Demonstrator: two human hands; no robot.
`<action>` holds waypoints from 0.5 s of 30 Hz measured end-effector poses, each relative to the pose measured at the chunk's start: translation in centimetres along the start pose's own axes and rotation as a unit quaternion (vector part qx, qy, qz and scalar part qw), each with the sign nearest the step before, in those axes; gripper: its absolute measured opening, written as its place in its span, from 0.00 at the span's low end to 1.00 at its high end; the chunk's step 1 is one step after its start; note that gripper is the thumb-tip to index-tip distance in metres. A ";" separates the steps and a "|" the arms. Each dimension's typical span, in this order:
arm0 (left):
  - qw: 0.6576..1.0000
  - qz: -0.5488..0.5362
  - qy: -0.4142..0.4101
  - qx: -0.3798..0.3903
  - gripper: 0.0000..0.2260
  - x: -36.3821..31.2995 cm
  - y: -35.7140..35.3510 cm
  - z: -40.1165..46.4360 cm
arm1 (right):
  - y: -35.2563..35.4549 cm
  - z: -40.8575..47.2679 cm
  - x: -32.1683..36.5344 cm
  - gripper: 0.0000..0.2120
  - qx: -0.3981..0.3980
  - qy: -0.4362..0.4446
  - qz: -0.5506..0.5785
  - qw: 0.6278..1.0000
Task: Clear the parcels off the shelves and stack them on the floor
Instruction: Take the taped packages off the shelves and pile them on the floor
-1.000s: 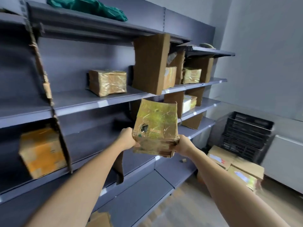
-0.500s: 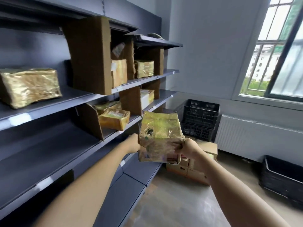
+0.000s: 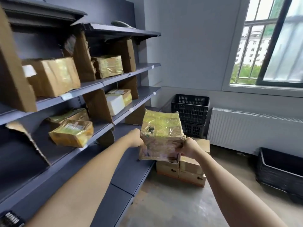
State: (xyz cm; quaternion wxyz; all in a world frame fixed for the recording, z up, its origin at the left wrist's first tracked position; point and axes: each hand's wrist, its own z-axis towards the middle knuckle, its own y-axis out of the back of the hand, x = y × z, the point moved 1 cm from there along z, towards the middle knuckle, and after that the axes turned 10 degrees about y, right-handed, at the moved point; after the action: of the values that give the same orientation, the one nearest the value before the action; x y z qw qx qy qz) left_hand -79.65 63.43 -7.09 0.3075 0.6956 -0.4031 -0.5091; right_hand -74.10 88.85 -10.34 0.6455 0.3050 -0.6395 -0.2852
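I hold a tape-wrapped cardboard parcel (image 3: 161,135) in the air in front of me, off the shelves. My left hand (image 3: 136,138) grips its left side and my right hand (image 3: 188,147) grips its lower right corner. Below and beyond it a stack of cardboard parcels (image 3: 182,171) sits on the floor. Several parcels stay on the grey shelves (image 3: 91,86): a brown box (image 3: 54,76), a taped one (image 3: 109,66), a white one (image 3: 114,104) and a yellow taped one (image 3: 72,135).
Upright cardboard dividers (image 3: 98,105) split the shelves. Black crates (image 3: 190,112) stand stacked in the corner, a white radiator (image 3: 254,130) runs under the window, and more black bins (image 3: 280,169) sit at the right. The concrete floor (image 3: 172,205) lies between shelves and bins.
My view has swung right along the shelves toward the corner and window. Both hands keep their grip on the parcel, which now hangs over the floor stack.
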 end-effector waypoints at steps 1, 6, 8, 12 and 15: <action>1.000 -0.003 -0.002 0.005 0.22 -0.8 -0.6 1.6 | 0.4 0.9 -1.0 0.11 0.001 -0.003 0.004 1.000; 0.999 -0.018 -0.002 0.048 0.11 -3.6 -3.8 8.0 | 1.6 4.7 -5.4 0.13 0.005 -0.019 0.014 1.000; 0.998 -0.013 0.000 0.054 0.08 -4.4 -5.0 10.2 | 1.4 6.1 -7.0 0.15 0.013 -0.038 0.015 0.999; 0.998 0.008 -0.005 0.062 0.05 -6.1 -7.2 14.3 | 0.6 9.5 -10.1 0.15 0.015 -0.070 0.020 0.997; 0.996 0.031 -0.017 0.080 0.04 -6.9 -8.9 18.8 | 0.1 12.9 -12.1 0.13 0.021 -0.097 0.021 0.995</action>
State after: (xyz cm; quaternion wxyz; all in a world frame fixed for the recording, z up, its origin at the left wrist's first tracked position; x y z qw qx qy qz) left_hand -96.51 73.47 -16.85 0.2598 0.6962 -0.4689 -0.4774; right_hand -87.24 97.69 -18.16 0.5797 0.2761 -0.7111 -0.2863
